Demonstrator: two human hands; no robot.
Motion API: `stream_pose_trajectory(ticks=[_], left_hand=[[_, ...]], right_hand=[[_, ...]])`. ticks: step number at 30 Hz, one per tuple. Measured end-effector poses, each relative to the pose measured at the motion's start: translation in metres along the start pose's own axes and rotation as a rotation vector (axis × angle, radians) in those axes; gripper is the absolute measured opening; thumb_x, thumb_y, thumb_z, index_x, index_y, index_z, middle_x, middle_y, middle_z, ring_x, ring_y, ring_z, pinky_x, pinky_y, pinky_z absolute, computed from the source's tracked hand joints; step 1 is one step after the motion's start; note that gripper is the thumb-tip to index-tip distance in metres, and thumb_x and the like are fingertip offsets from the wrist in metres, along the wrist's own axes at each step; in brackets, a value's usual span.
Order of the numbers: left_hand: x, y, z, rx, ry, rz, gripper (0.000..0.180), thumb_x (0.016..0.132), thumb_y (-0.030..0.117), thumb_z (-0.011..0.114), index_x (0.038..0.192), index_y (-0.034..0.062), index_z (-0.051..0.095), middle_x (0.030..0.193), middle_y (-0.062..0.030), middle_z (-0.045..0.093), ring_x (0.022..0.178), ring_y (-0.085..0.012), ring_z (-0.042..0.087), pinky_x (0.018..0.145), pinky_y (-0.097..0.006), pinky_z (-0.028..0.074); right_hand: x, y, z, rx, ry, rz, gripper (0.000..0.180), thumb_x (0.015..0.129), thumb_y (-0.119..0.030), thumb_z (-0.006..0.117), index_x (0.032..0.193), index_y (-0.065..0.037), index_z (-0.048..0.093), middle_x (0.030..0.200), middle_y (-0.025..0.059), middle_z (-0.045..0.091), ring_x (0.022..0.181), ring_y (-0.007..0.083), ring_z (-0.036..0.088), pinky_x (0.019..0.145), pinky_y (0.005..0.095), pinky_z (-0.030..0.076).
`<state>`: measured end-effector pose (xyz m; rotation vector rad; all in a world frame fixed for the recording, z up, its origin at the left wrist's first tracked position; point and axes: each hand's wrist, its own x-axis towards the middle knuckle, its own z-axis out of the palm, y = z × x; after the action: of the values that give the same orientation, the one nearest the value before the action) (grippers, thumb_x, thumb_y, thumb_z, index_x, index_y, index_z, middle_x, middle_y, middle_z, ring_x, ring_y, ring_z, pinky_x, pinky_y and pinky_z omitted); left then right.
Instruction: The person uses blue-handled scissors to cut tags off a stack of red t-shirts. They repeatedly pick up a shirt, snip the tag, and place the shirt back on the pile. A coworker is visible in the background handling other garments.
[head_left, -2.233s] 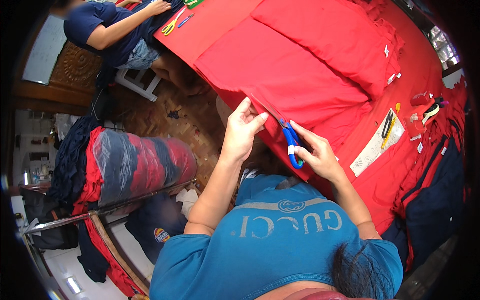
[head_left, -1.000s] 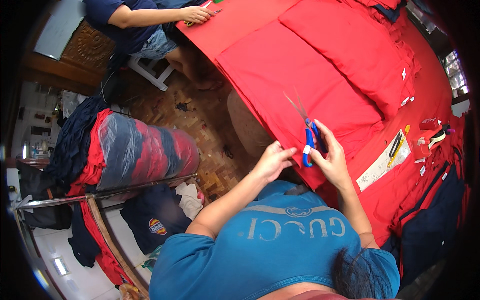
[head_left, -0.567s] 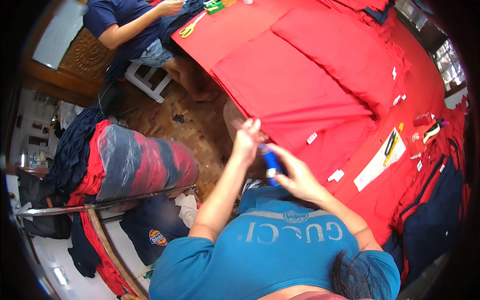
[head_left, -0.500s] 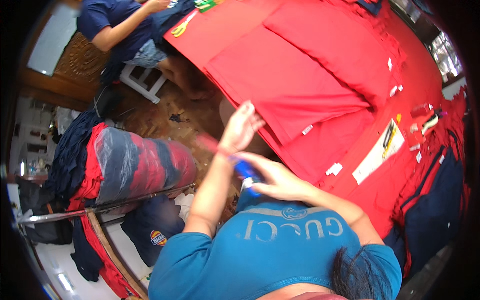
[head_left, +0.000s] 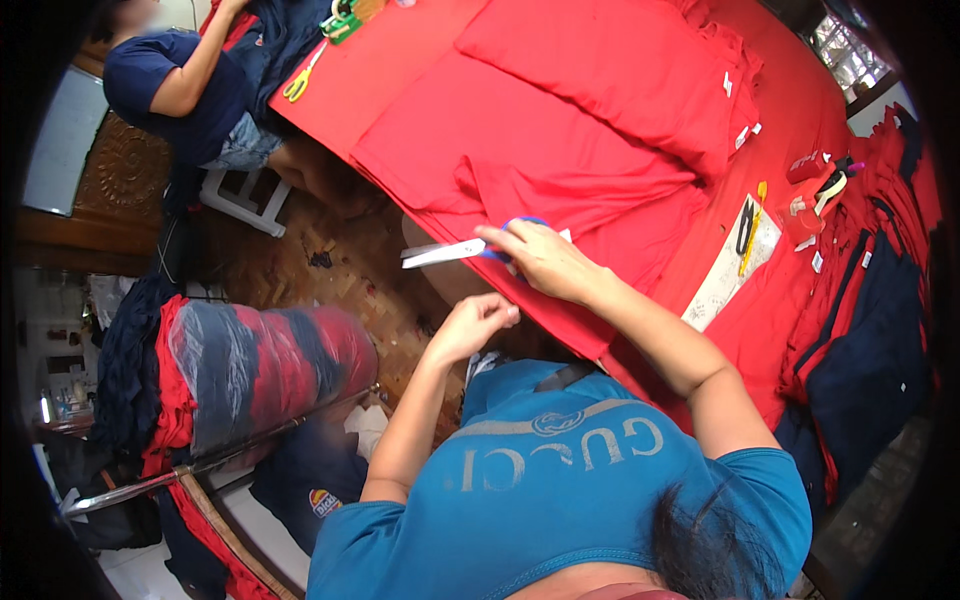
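In my right hand [head_left: 548,262] is a pair of scissors [head_left: 445,253] with blue handles, its pale blades pointing left past the table edge. The hand is over the near-left edge of a folded red garment [head_left: 570,180]. My left hand [head_left: 474,328] is closed, thumb and fingers together, just below the scissors and off the table edge. Whatever it may pinch is too small or hidden to make out. Red cloth bunches up beside the scissor handles.
A seated person [head_left: 185,90] handles dark cloth at the far left. Yellow-handled scissors [head_left: 297,88] lie near that corner. On the right are a paper pattern [head_left: 715,285], a tape dispenser [head_left: 808,212] and piled garments [head_left: 865,340]. A wrapped bundle [head_left: 270,365] is at left.
My right hand has moved up and away from my body, bringing the scissors over the red cloth. My left hand has dropped lower and its fingers have closed. The whole view has shifted somewhat.
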<state>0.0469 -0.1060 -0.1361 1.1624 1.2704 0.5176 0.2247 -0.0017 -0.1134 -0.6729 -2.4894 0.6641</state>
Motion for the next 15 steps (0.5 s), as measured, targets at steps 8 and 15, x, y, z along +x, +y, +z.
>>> stream_pose_trajectory(ticks=[8, 15], left_hand=[[0.002, 0.023, -0.005, 0.085, 0.259, -0.038, 0.043, 0.095, 0.038, 0.057, 0.093, -0.0039, 0.066, 0.084, -0.0092, 0.069, 0.079, -0.0151, 0.064, 0.077, -0.030, 0.051], [-0.008, 0.021, -0.037, 0.119, 0.097, 0.079, 0.030, 0.093, 0.030, 0.062, 0.096, 0.0002, 0.067, 0.090, -0.0050, 0.068, 0.087, -0.0125, 0.062, 0.080, -0.028, 0.049]], right_hand=[[0.137, 0.063, -0.228, -0.198, 0.320, 0.099, 0.045, 0.081, -0.021, 0.060, 0.125, -0.011, 0.056, 0.106, 0.0173, 0.064, 0.093, 0.0308, 0.064, 0.080, 0.0388, 0.051], [-0.052, 0.178, -0.359, -0.884, 0.947, 0.971, 0.048, 0.088, -0.026, 0.058, 0.132, -0.011, 0.049, 0.100, 0.0235, 0.065, 0.095, 0.0390, 0.063, 0.080, 0.0510, 0.050]])
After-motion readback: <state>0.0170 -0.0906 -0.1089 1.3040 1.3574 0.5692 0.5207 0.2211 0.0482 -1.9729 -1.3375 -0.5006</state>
